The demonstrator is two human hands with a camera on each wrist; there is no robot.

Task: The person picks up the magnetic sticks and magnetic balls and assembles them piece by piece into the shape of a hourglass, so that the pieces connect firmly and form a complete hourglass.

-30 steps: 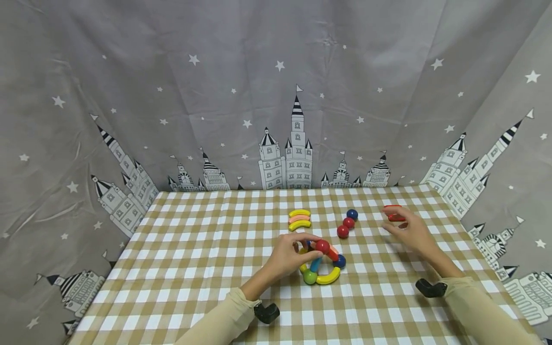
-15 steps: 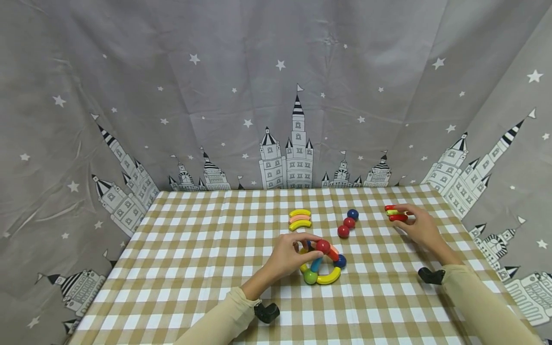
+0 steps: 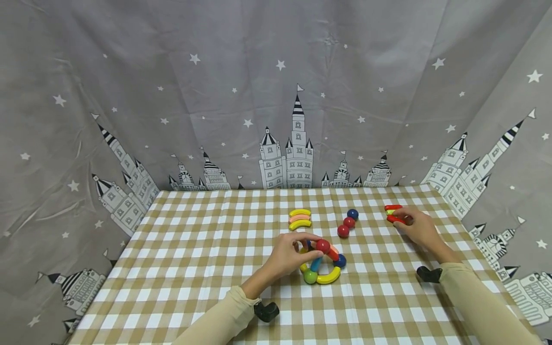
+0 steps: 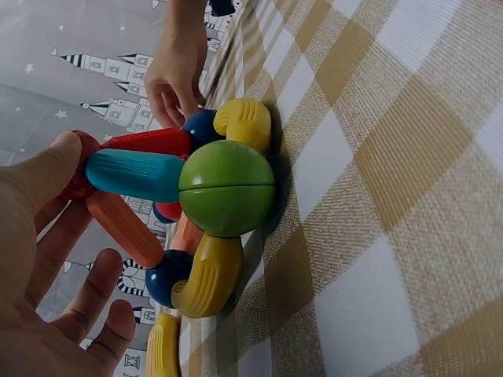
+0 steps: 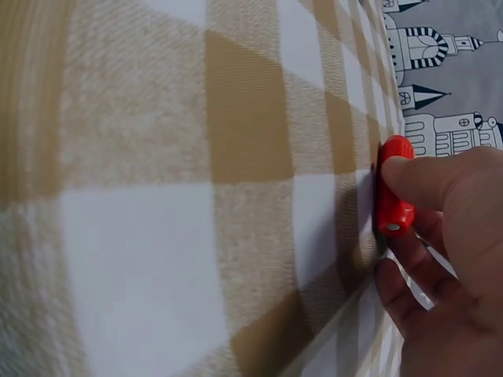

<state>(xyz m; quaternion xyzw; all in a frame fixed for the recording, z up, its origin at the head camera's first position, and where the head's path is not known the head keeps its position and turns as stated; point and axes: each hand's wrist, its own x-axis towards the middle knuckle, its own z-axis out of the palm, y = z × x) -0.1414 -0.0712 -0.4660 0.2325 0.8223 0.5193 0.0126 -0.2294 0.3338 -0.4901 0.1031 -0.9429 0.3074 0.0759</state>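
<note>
My left hand pinches the red ball at the top of a small pyramid of magnetic balls and rods. From that ball a light-blue rod, a red rod and an orange rod slope down. A green ball, blue balls and curved yellow rods form its base on the cloth. Over at the right, my right hand pinches a short red rod between thumb and fingers, low by the cloth. Beside it lie a yellow-green rod and another red rod.
Behind the pyramid, two yellow curved rods and an orange one lie in a stack-like row. A blue ball and two red balls sit in a line to their right. A castle-print curtain hangs behind the checked tablecloth.
My right hand has come down onto the near red rod, gripped it and drawn it slightly toward me, apart from the other rods. The left hand stays still on the red ball.
</note>
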